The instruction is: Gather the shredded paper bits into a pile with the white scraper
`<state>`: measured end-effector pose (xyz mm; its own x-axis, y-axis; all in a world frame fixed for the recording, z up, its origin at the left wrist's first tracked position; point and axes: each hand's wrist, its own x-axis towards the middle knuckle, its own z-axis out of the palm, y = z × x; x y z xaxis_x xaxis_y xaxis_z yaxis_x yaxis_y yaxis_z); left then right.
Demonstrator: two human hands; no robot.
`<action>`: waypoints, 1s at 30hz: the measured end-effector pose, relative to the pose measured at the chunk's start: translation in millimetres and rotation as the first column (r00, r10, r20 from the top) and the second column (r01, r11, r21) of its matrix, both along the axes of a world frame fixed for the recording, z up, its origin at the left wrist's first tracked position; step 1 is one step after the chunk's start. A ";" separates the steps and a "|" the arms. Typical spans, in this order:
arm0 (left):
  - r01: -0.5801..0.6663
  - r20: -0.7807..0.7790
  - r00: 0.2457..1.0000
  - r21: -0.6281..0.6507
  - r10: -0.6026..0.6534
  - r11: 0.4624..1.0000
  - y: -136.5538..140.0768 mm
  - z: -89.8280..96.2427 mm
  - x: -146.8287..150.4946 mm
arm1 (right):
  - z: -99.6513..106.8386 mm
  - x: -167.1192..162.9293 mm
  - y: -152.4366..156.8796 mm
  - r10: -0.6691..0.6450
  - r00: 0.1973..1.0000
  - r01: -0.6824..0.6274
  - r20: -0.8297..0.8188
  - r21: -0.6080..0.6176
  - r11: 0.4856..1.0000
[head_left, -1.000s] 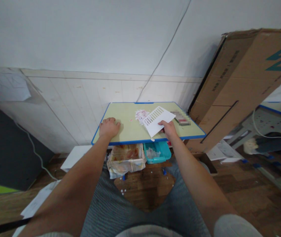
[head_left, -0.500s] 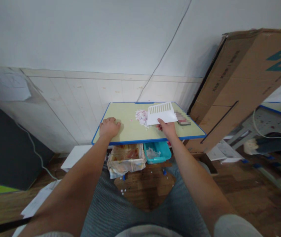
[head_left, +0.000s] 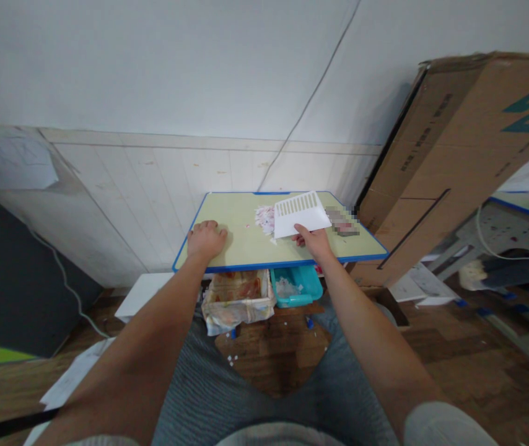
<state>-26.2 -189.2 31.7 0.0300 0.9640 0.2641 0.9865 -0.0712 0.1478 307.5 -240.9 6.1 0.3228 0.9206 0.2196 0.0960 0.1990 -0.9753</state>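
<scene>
My right hand (head_left: 311, 241) grips the lower edge of a white sheet (head_left: 302, 218) with a row of slots along its far side, thumb on top. The sheet is tilted over the right half of a small pale-yellow table (head_left: 239, 244) with a blue rim. Partly hidden by the sheet's left edge is a pile of small white and pinkish pieces (head_left: 263, 218). My left hand (head_left: 207, 240) rests palm down on the table's left side, fingers spread a little, with nothing in it. A blurred-out item (head_left: 343, 222) lies right of the sheet.
Under the tabletop are a cloth-lined basket (head_left: 239, 303) and a turquoise bin (head_left: 298, 300) with whitish bits inside. A tall cardboard box (head_left: 436, 148) leans at the right. A cable (head_left: 311, 99) runs down the wall behind. White scraps (head_left: 231, 359) lie on the wooden floor.
The white sheet in my right hand has shifted slightly left and turned a little counterclockwise, covering more of the pile. My left hand has stayed put.
</scene>
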 end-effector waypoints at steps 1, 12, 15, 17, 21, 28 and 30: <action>-0.002 -0.001 1.000 0.002 0.002 1.000 0.1 -0.1 0.0 | -0.1 0.1 -0.1 0.006 1.000 -0.006 0.003 -0.001 1.000; -0.002 -0.005 1.000 -0.006 0.002 1.000 -4.1 4.0 2.7 | -3.3 1.5 2.1 0.006 0.999 -0.006 0.034 -0.001 1.000; -0.007 -0.005 1.000 -0.007 0.007 1.000 -5.1 5.1 3.5 | -4.3 1.6 3.3 -0.015 0.999 0.015 0.041 0.003 1.000; -0.013 -0.001 1.000 -0.011 0.013 1.000 -5.3 5.8 3.9 | -4.5 1.5 3.7 -0.022 0.999 0.022 0.043 0.000 1.000; -0.019 0.011 1.000 -0.015 0.019 1.000 -4.8 5.7 3.8 | -3.7 1.0 3.4 -0.031 0.999 0.031 0.041 0.003 1.000; -0.011 -0.012 1.000 -0.002 0.011 1.000 -2.2 2.0 2.4 | -3.3 -0.7 2.3 -0.031 0.997 0.032 0.067 -0.009 0.999; -0.008 -0.018 1.000 0.000 0.008 1.000 -1.4 1.0 2.1 | -3.3 0.3 2.3 -0.048 0.996 0.049 0.071 -0.013 0.999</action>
<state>-24.1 -190.5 32.7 0.0266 0.9643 0.2633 0.9895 -0.0628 0.1301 307.8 -238.6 2.8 0.3508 0.9077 0.2301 0.1743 0.1782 -0.9684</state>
